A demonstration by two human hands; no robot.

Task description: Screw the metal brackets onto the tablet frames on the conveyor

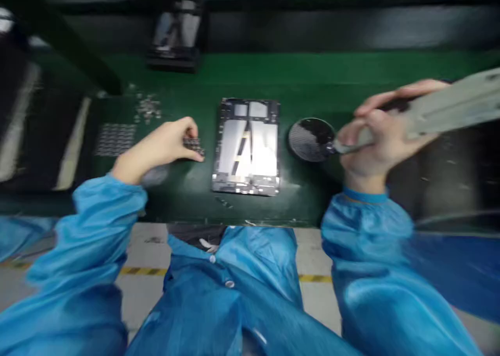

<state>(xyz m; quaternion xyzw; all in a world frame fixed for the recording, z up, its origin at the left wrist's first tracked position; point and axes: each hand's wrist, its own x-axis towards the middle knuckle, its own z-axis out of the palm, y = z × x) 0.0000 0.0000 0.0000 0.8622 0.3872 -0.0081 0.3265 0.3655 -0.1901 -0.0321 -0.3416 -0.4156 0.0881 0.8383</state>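
My left hand [166, 141] is closed, thumb and fingers pinching a small dark strip of little metal parts [193, 146]. Just to its right, an opened tablet [247, 146] lies on the green bench, its silvery battery cells and dark circuit boards showing. My right hand [377, 132] grips a long pale powered screwdriver [449, 108], tilted with its handle up to the right. The driver's tip is at the rim of a round dish [308, 139] that holds small dark pieces, probably screws. Motion blur hides whether the tip touches them.
Loose small metal parts [147, 107] lie on the left, above a grid of similar parts [115, 139]. A dark stand with another opened device [175, 35] is at the back. Dark trays [47, 132] stand far left. Small bits [224, 203] lie by the bench's front edge.
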